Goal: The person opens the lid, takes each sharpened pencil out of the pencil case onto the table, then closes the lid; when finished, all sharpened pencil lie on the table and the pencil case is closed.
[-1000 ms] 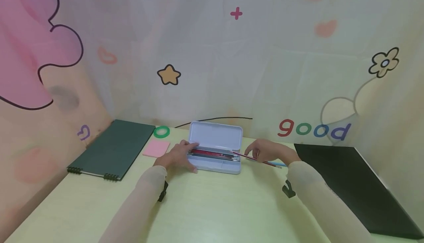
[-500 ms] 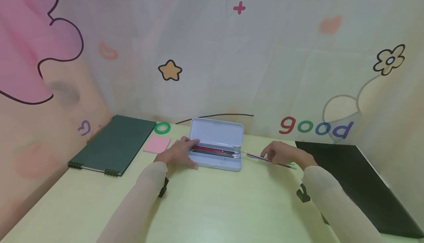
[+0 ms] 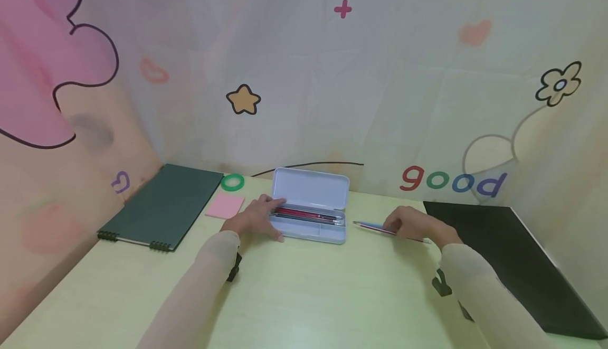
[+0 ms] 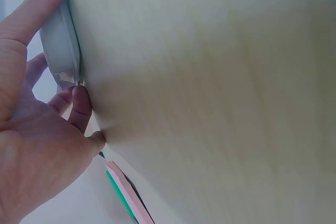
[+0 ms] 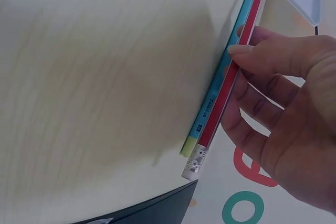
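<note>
Pale tbl (image 3: 304, 291) here, faint wood grain running through it, & there's plenty along the far side! 12 o'clk from tbl ctr, pale pencil case (image 3: 311, 196), lid up, base sitting flat; round to 11, pink pad (image 3: 225, 206) w/ green tape roll (image 3: 224, 182) just beyond it; over at 10, dk green notebook (image 3: 163, 206), binding rings at its 6 o'clk edge! Across to 3, big flat black board (image 3: 513, 270); & at 1, blue pencil (image 5: 216, 77) alongside red pencil (image 5: 224, 95), can't tell if either's resting on the wood
</note>
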A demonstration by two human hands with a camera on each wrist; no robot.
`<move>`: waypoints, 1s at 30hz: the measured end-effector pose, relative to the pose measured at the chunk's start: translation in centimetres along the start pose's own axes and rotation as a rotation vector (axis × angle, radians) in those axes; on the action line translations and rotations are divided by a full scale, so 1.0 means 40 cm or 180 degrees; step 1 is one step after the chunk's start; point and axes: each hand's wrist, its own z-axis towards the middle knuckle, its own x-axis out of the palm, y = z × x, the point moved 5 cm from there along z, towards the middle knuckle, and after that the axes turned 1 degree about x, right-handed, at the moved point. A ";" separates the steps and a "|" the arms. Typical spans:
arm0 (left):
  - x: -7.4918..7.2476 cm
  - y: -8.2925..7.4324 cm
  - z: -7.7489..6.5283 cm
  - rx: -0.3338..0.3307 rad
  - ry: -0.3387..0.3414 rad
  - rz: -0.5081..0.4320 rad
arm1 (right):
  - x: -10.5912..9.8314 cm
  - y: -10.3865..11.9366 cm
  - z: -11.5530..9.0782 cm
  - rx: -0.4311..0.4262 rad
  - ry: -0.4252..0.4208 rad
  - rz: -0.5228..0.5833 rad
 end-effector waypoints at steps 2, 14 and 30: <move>0.000 0.001 0.000 0.0009 -0.0005 0.0000 | 0.003 -0.003 0.001 0.0027 -0.0028 0.0002; -0.003 -0.002 -0.002 0.0050 -0.0015 -0.0021 | 0.018 0.002 0.006 0.0050 -0.0179 -0.0089; 0.004 0.004 0.002 0.0053 -0.0026 0.0034 | 0.023 -0.008 -0.003 -0.0034 -0.0449 -0.0228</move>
